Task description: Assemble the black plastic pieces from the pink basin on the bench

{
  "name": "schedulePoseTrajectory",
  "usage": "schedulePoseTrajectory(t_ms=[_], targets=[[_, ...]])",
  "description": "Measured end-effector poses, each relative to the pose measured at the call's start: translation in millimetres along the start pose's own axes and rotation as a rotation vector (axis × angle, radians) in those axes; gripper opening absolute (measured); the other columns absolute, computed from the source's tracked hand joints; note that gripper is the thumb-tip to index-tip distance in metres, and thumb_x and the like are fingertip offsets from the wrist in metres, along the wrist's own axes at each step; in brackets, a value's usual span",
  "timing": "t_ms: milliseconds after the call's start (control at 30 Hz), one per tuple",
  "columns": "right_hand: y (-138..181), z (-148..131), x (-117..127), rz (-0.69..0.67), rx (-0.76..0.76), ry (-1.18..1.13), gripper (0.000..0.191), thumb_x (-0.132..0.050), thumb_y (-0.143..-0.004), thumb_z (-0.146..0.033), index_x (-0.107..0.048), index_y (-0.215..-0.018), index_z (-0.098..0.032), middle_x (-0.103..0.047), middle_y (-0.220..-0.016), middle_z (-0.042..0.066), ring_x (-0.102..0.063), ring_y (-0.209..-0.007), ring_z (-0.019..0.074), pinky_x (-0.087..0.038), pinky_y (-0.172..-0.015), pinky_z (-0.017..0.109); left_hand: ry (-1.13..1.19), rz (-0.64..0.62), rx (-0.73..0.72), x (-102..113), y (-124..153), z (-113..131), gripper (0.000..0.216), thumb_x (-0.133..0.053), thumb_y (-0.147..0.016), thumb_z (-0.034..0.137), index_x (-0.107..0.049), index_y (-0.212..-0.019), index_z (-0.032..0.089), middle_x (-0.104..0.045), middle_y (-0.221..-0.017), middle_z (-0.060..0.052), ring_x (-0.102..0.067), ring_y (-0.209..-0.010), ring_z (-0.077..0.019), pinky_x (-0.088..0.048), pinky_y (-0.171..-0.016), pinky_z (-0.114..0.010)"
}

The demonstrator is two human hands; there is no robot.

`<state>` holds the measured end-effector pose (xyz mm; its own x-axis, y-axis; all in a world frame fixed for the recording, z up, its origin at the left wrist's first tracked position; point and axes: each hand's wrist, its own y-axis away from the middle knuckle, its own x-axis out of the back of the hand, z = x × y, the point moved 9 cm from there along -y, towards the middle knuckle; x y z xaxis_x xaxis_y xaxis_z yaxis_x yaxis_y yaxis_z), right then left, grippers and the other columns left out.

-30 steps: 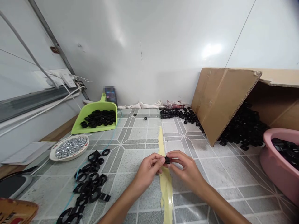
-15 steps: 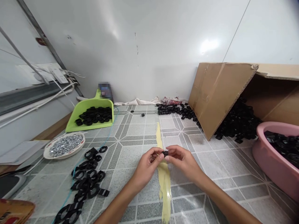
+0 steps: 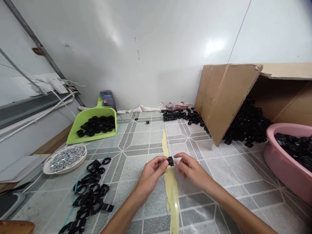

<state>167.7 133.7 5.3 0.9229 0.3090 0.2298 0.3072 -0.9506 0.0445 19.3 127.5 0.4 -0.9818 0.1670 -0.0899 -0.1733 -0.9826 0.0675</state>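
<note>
Pinching a small black part (image 3: 171,161) between thumb and forefinger, my left hand (image 3: 151,171) has it above the yellow strip (image 3: 172,191). Its free end faces three o'clock; the visible band looks longer roughly from twelve to six, but my fingertips cover its left end, so I can't tell the full long axis. At three o'clock, my right hand (image 3: 193,170) curls just beside it, fingertips too blurred to tell whether they grasp anything.

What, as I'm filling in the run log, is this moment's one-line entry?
left hand: pinching small black part | right hand: beside it, contact unclear | left side: black rings, green dustpan | right side: cardboard box, pink basin
</note>
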Motion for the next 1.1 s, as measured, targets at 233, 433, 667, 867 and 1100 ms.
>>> schedulePoseTrajectory(t_ms=[233, 433, 667, 867, 1100], targets=[[2, -9, -10, -0.132, 0.052, -0.032, 0.017, -0.063, -0.092, -0.037, -0.069, -0.098, -0.022, -0.055, -0.066, -0.003, -0.052, -0.061, 0.0142, -0.041, -0.06, 0.026, 0.031, -0.047, 0.013, -5, 0, 2, 0.035, -0.076, -0.081, 0.049, -0.074, -0.096, 0.017, -0.065, -0.08, -0.002, -0.054, -0.069, -0.0131, -0.043, -0.068, -0.024], [0, -11, 0, -0.016, 0.081, -0.023, 0.039, -0.074, -0.084, -0.038, -0.063, -0.119, -0.026, -0.059, -0.079, -0.003, -0.054, -0.07, 0.0148, -0.04, -0.064, 0.026, 0.017, -0.057, 0.011, -7, 0, 2, 0.037, -0.074, -0.082, 0.051, -0.074, -0.093, 0.016, -0.06, -0.067, 0.001, -0.053, -0.064, -0.0129, -0.042, -0.066, -0.024], [1, -2, 2, -0.028, -0.016, 0.119, 0.054, -0.051, -0.096, -0.06, -0.067, -0.067, -0.017, -0.043, -0.051, -0.003, -0.044, -0.051, 0.012, -0.033, -0.053, 0.026, -0.011, -0.045, 0.002, -6, 0, -1, 0.04, -0.076, -0.08, 0.052, -0.072, -0.099, 0.018, -0.069, -0.09, -0.004, -0.057, -0.071, -0.0147, -0.046, -0.069, -0.025], [1, -24, 6, -0.06, 0.149, 0.013, 0.03, -0.053, -0.099, -0.039, -0.062, -0.125, -0.026, -0.062, -0.092, 0.001, -0.059, -0.075, 0.015, -0.045, -0.069, 0.028, -0.004, -0.04, 0.008, -5, 0, 2, 0.037, -0.072, -0.084, 0.051, -0.072, -0.097, 0.017, -0.065, -0.08, -0.001, -0.053, -0.066, -0.0125, -0.043, -0.068, -0.024], [5, -28, 4, -0.038, 0.143, 0.168, 0.017, -0.058, -0.097, -0.035, -0.069, -0.094, -0.021, -0.065, -0.08, -0.001, -0.057, -0.074, 0.0145, -0.041, -0.066, 0.026, -0.022, -0.101, 0.012, -10, 1, 2, 0.035, -0.069, -0.087, 0.05, -0.074, -0.097, 0.017, -0.058, -0.066, 0.002, -0.051, -0.065, -0.0128, -0.04, -0.067, -0.023]])
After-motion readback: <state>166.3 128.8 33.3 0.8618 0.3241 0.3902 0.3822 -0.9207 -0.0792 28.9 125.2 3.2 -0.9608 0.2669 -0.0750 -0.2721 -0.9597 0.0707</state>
